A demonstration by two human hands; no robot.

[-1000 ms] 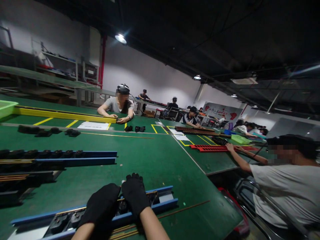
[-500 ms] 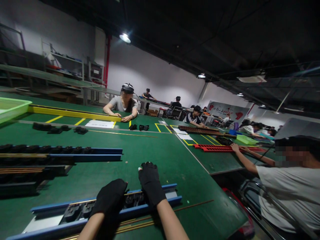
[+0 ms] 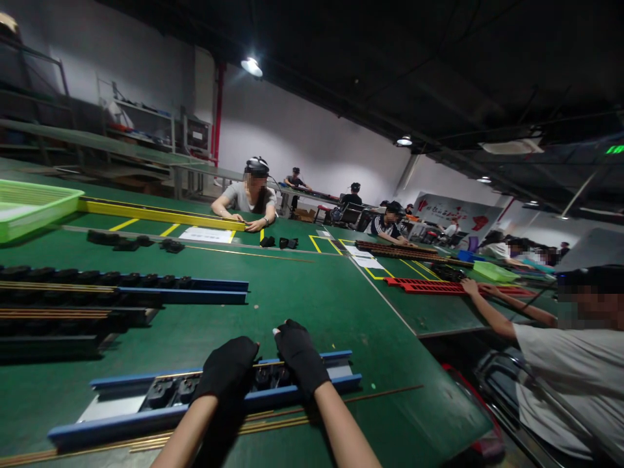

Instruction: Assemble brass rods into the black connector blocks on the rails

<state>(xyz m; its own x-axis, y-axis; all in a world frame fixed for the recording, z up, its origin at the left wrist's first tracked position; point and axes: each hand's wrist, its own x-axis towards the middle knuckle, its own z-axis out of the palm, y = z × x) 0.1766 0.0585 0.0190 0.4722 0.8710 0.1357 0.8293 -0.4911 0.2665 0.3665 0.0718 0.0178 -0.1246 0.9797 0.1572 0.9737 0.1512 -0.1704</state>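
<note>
A blue-edged channel (image 3: 121,426) lies across the near part of the green table, with black blocks (image 3: 163,392) seated inside it. A thin brass rod (image 3: 178,374) runs along its far side. My left hand (image 3: 228,367), in a black fingerless glove, bends over the middle of the channel with fingers curled at the rod. My right hand (image 3: 299,357), gloved alike, rests over the channel's right part, its fingers curled at the far edge. What the fingertips pinch is hidden. Several brass rods (image 3: 160,441) lie just in front of the channel.
More blue channels with black blocks (image 3: 195,296) lie at the left. Beyond are loose black parts (image 3: 121,242), a green basket (image 3: 39,214) and a long yellow channel (image 3: 160,216). A person in grey sits across. At right, another person's hands touch a red rack (image 3: 424,286).
The view has shifted slightly, so most things appear further right. Both hands remain over the channel, with little visible change in their grip.
</note>
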